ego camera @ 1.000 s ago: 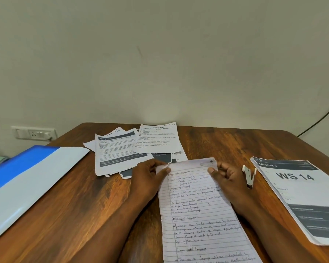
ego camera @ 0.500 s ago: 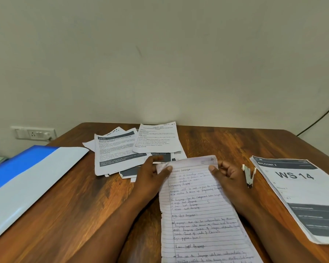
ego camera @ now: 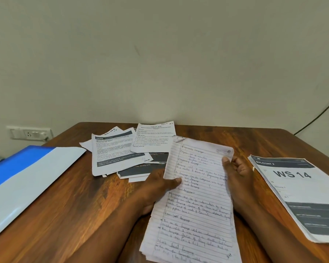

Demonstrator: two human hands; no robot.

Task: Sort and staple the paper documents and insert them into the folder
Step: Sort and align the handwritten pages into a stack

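Both hands (ego camera: 156, 188) (ego camera: 235, 173) gripping — fingers curled.

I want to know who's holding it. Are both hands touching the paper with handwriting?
Touching. The head view shows the left hand with its thumb on the handwritten paper and the right hand gripping its right edge.

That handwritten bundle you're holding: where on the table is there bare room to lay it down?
Bare wood lies between the blue and white folder and the left hand, and at the far right corner behind the WS 14 stack. The far middle is crowded with loose printed sheets.
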